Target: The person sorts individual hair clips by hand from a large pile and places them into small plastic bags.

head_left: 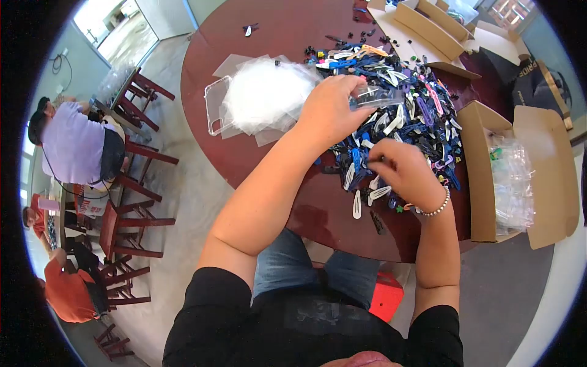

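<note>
A large heap of snap hair clips (397, 119) in white, blue, black, purple and pink covers part of the round table. My left hand (333, 110) is over the heap's left side, its thumb and fingers closed on a clear plastic bag (382, 96). Just below, my right hand (406, 171) hovers at the near side of the heap with its fingers pinched together. Something small and dark shows at its fingertips, too blurred to name. A stack of clear plastic bags (263, 95) lies left of the heap, partly on a clear plastic tray (215, 109).
An open cardboard box (480, 177) holding filled clear bags (512, 183) stands at the right. Another cardboard box (428, 27) is at the back. Single clips (357, 205) lie near the dark red table's (324, 217) front edge. People (76, 144) sit among wooden stools (110, 229) at left.
</note>
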`<state>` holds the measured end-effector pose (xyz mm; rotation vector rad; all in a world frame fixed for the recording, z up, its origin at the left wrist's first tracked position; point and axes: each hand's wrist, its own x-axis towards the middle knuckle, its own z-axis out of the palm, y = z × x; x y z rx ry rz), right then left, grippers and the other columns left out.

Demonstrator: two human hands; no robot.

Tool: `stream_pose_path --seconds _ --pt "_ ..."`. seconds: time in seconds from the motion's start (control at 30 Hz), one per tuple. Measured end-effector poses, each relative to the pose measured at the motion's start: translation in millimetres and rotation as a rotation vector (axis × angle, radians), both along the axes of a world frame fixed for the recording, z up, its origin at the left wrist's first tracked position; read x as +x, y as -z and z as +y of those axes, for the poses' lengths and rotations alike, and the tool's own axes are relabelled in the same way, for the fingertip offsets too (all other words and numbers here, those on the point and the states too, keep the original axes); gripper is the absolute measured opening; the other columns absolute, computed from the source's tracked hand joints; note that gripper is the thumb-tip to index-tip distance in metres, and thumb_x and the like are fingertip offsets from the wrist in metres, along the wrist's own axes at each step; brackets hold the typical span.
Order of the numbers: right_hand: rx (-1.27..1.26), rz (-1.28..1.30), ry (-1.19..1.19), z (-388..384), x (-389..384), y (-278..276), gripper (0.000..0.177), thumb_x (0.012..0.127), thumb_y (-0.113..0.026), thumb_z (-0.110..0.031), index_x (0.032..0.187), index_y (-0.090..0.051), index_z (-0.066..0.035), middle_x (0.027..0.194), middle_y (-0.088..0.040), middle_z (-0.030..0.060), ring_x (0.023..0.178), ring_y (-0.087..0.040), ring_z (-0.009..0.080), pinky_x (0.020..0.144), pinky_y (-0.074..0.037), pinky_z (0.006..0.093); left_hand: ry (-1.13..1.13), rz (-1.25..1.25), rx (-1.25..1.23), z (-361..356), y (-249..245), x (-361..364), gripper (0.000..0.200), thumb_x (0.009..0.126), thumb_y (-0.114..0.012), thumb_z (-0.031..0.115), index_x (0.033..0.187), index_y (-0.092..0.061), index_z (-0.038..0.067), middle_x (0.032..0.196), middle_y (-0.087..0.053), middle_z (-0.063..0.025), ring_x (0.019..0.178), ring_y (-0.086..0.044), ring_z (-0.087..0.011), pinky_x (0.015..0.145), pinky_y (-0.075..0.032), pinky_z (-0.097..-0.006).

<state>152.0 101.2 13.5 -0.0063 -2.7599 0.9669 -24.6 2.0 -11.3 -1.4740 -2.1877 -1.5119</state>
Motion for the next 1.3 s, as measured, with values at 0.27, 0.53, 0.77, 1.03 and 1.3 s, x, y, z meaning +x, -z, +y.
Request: stream_pose_path --seconds 0.27,0.53,0.77,1.03,1.3 --pt "-0.43 0.622 0.338 16 4 -4 0.013 0.088 -0.06 0.007 0.099 -0.064 0.001 0.097 -0.063 0.0032 0.083 -0.059 0.0075 0.076 -0.048 0.0205 0.063 0.172 -0.008 -2 -2 9 0.041 0.07 -0.077 0.018 0.106 -0.061 0.005 0.092 -0.063 -0.0087 0.095 -0.059 -0.0287 0.084 -0.048 -0.0387" --pt "-0.235 0.503 0.335 10 4 -1 0.022 0.088 -0.06 0.006 0.109 -0.065 0.002 0.104 -0.067 0.0058 0.092 -0.061 0.0086 0.082 -0.049 0.0219 0.185 0.099 -0.016 0 -1 14 0.044 0.068 -0.078 0.015 0.109 -0.062 0.006 0.092 -0.063 -0.0094 0.096 -0.059 -0.0304 0.085 -0.047 -0.0396" --pt "-0.354 0.713 0.469 12 2 -6 0.028 0.089 -0.053 0.007 0.115 -0.062 0.0 0.109 -0.065 0.006 0.092 -0.06 0.0095 0.081 -0.049 0.0223 0.273 -0.404 -0.163 -7 -21 16 0.042 0.077 -0.077 0.017 0.115 -0.061 0.006 0.101 -0.065 -0.0071 0.097 -0.062 -0.0181 0.082 -0.05 -0.033" --pt "-0.433 0.624 0.419 9 -1 1 0.029 0.091 -0.054 0.006 0.119 -0.058 0.001 0.115 -0.062 0.0076 0.102 -0.059 0.0118 0.087 -0.049 0.0243 0.785 -1.147 0.107 -10 -19 6 0.052 0.084 -0.071 0.023 0.128 -0.055 0.003 0.119 -0.061 -0.0145 0.115 -0.057 -0.0232 0.094 -0.049 -0.0388" --pt "-0.676 0.548 0.274 1 -4 -5 0.042 0.09 -0.059 0.002 0.13 -0.047 0.003 0.116 -0.062 0.0099 0.106 -0.059 0.0144 0.091 -0.048 0.028 0.918 -1.277 -0.193 -9 -16 10 0.055 0.093 -0.054 0.052 0.12 -0.061 0.003 0.113 -0.065 -0.0117 0.111 -0.06 -0.022 0.084 -0.053 -0.0412"
